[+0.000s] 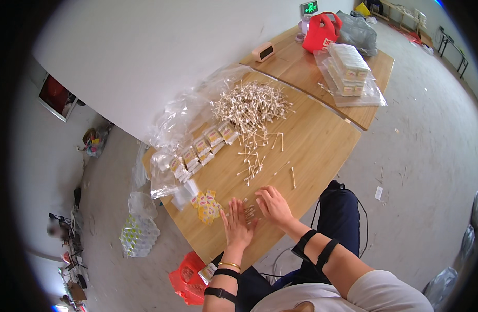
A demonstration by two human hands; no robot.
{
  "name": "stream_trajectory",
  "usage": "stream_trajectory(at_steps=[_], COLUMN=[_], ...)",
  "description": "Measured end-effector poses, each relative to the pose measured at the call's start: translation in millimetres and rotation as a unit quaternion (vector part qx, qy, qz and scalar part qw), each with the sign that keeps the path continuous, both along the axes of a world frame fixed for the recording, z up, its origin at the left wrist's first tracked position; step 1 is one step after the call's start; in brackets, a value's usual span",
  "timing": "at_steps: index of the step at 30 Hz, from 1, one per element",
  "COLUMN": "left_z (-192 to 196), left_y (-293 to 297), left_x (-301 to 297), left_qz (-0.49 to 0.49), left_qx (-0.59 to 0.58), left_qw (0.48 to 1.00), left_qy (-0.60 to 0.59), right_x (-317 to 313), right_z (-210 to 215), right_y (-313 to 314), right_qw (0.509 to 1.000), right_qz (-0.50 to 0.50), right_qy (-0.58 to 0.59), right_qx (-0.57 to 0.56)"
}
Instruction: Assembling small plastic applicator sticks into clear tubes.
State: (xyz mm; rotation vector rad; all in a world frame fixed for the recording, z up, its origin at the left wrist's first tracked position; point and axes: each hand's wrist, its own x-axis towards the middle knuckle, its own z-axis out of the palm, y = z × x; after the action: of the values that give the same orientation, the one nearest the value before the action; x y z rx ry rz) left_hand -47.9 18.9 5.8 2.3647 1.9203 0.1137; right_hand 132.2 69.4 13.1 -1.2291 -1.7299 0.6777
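Observation:
A small bunch of cotton swabs (249, 209) lies on the wooden table between my two hands near its front edge. My left hand (239, 222) rests nearly flat with fingers stretched out, against the left side of the bunch. Just right of the swabs, my right hand (275, 206) is cupped with bent fingers; its fingertips are partly hidden, and I see nothing held in it. Small yellow and white printed cards (208, 206) lie left of my left hand. Farther off is a large heap of loose cotton swabs (252, 104), with strays scattered toward me.
Filled packs (202, 146) stand in a row along the table's left side, beside clear plastic bags (182, 112). A second table holds stacked packages (348, 65), a red bag (321, 34) and a small clock (263, 52). A red plastic bag (188, 275) hangs below the near edge.

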Motion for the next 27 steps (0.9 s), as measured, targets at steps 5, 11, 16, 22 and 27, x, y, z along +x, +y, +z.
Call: stream_trajectory(at_steps=[5,11,16,22,27], left_z=[3,5,8,2,-3], left_y=[-22,-62,-67,-77,-50], left_x=[13,37,40,31,29], left_qz=[-0.033,-0.006,0.008,-0.004,0.024], left_qx=[-0.036,-0.053,-0.043,-0.036,-0.020], left_qw=[0.998,0.998,0.999,0.999,0.999], left_qy=[-0.040,-0.030,-0.013,0.001,0.013], right_x=[2,0,1,1,0], right_z=[1,6,6,4,6], right_y=[-1,0,-1,0,0], right_qw=[1.000,1.000,1.000,1.000,1.000], right_qz=[0.009,-0.007,0.010,-0.008,-0.003], right_qy=[-0.003,-0.013,0.003,-0.011,-0.015], right_qx=[-0.018,0.019,-0.001,0.024,0.025])
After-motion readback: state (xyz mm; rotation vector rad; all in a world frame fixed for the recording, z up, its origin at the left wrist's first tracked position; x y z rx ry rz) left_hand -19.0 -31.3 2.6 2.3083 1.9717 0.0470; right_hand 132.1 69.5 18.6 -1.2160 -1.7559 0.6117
